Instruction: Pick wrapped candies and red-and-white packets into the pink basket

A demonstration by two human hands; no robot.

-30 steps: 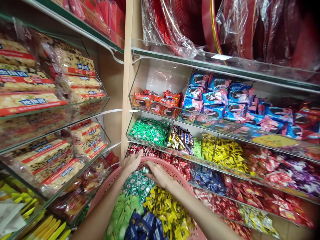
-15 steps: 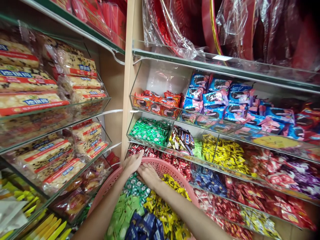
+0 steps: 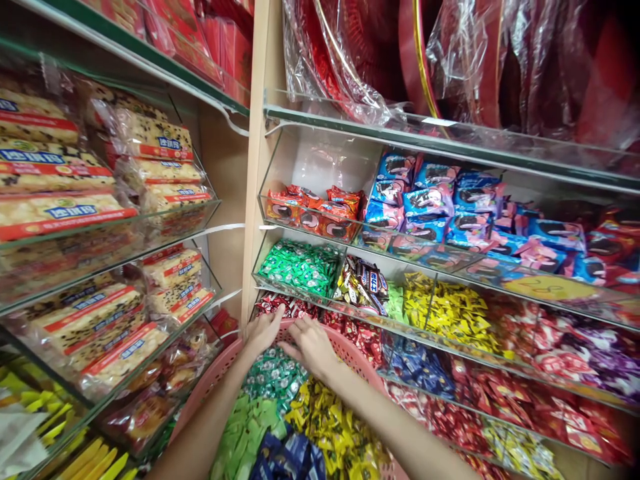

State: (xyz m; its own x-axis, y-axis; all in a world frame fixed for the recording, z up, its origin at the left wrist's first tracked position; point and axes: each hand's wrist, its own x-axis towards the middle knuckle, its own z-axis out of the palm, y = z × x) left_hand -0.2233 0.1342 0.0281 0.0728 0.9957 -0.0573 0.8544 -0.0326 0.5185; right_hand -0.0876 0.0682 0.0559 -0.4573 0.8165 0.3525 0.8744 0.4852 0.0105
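A pink perforated basket [image 3: 357, 353] stands below the shelves. In it lie green-wrapped candies [image 3: 274, 375], light green packets [image 3: 247, 427], yellow-wrapped candies [image 3: 333, 427] and dark blue packets [image 3: 290, 457]. My left hand [image 3: 261, 331] is at the basket's far rim, its visible fingers stretched towards the bin of red-wrapped candies [image 3: 290, 305]. Close to its right, my right hand [image 3: 313, 343] is over the same rim, thumb spread away from the fingers. I see nothing held in either hand; the left fingers are partly hidden.
Glass-fronted shelves rise ahead with green candies [image 3: 300, 267], chocolate bars [image 3: 367, 283], yellow candies [image 3: 450, 307] and blue snack packs [image 3: 425, 200]. Packaged puffed cakes [image 3: 110, 327] fill the left shelves. A wooden post [image 3: 253, 167] divides the two sides.
My right hand has moved up and slightly right, from above the green candies onto the far rim, its fingers spreading. My left hand stays near the rim.
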